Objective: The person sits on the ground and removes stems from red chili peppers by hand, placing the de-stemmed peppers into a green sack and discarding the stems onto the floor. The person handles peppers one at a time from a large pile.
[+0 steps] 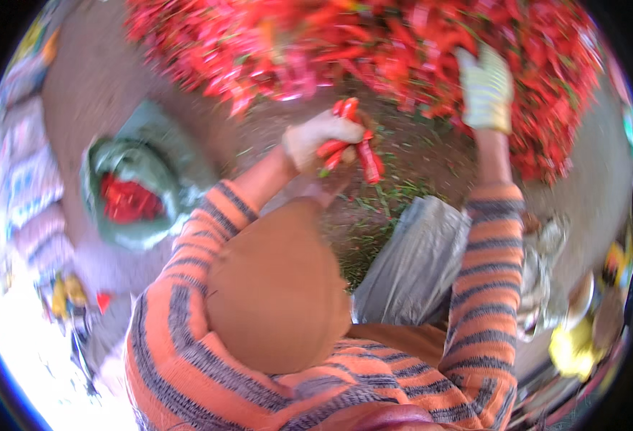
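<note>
A large heap of red chili peppers [381, 54] spreads across the top of the view, partly blurred. My left hand [324, 140], in a pale glove, is closed around several red chilies [369, 159] over the bare ground in front of the heap. On the right, my right hand [487, 89], in a whitish knit glove, reaches onto the edge of the heap. Its thumb stands apart from the fingers, and nothing shows held in it. To the left, an open green sack [133, 156] holds more red chilies [128, 199].
A grey plastic sheet or sack [413, 264] lies between my knee and right arm. Green stems [397, 199] litter the soil. Stacked sacks [36, 178] line the far left; a yellow item [572, 347] and clear plastic [537, 275] lie at right.
</note>
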Tool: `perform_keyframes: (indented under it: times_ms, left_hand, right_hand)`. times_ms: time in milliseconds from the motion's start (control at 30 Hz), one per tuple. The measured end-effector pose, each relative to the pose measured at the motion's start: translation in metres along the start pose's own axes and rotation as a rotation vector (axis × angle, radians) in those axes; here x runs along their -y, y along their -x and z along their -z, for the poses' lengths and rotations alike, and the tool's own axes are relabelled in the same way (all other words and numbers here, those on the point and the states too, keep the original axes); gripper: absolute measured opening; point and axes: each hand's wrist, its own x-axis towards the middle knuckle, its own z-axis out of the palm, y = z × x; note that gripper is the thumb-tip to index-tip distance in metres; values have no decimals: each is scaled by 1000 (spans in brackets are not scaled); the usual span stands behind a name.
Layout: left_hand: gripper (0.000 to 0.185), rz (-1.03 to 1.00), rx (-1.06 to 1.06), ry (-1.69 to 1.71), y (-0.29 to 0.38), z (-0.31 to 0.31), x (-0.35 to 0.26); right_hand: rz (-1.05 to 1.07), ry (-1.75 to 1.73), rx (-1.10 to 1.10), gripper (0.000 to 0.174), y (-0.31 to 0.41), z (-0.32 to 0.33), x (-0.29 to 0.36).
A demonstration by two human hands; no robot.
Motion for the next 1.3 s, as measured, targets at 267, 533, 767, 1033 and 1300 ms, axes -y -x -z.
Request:
perform_keyframes:
  times_ms: [267, 533, 767, 1033, 1300]
  left_hand:
    - [27, -317, -591, -155, 207, 79, -64]
    - [60, -287, -1430, -289, 431, 138, -68]
    - [67, -386, -1682, -950, 339, 108, -76]
    - [60, -85, -187, -395, 56, -74, -37]
    - [21, 329, -66, -173, -28, -69, -15]
  right_hand:
    - [-234, -748, 82, 49, 39, 47, -42]
    - [-466, -1172, 288, 30, 131, 76, -40]
    - [-142, -957, 413, 17, 176, 49, -9]
    - [18, -614, 427, 23, 205, 53, 80]
    - [772, -13, 676, 9, 194, 71, 49]
